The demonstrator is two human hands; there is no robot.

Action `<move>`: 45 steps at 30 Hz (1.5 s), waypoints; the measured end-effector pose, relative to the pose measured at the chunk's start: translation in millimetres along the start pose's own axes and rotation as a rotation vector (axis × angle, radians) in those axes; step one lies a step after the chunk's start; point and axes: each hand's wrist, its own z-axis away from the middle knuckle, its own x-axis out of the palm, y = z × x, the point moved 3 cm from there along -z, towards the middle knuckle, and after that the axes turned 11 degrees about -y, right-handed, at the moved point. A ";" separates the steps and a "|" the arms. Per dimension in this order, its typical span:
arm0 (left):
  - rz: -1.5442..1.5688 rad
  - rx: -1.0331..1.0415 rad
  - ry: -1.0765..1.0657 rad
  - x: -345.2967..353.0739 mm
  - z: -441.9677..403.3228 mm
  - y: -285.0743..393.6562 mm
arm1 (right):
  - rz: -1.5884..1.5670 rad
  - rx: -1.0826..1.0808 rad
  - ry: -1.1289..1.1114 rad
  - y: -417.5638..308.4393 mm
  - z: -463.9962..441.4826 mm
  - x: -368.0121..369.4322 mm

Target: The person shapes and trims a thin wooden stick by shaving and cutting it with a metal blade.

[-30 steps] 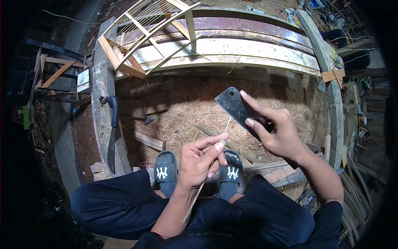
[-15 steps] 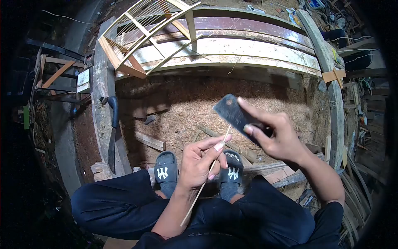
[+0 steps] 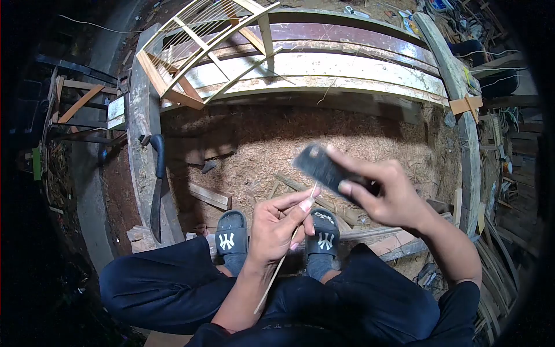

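Observation:
My left hand (image 3: 280,228) is closed around a thin, pale wooden stick (image 3: 269,287), pinching it near its upper end. The stick slants down toward my lap. In my right hand (image 3: 384,194) is a dark, flat cleaver-like blade (image 3: 319,166) with a hole near its far corner; fingers hide its rear end. The blade's lower edge is at the stick's tip, just above my left fingertips. Motion blurs the blade a little, so I cannot tell whether it touches the stick.
A slatted wooden frame (image 3: 202,43) leans on the plank bench (image 3: 347,63) ahead. A dark-handled machete (image 3: 157,179) stands against the left beam (image 3: 139,110). Wood shavings (image 3: 260,150) and an offcut (image 3: 209,196) lie on the ground beyond my sandals (image 3: 233,238).
My right hand has brought the blade slightly down and left, tilting it flatter. The stick has shifted a little in my left hand, which stays nearly still.

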 end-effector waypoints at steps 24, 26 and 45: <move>-0.032 0.081 -0.017 10.6 5.6 8.4 | 0.025 -0.033 0.195 16.9 5.1 5.7; 0.022 0.101 -0.006 5.9 2.2 3.0 | 0.049 0.106 0.396 16.5 7.5 -25.8; 0.048 0.096 0.051 6.3 -2.1 -1.9 | -1.199 0.519 0.100 60.8 22.3 23.5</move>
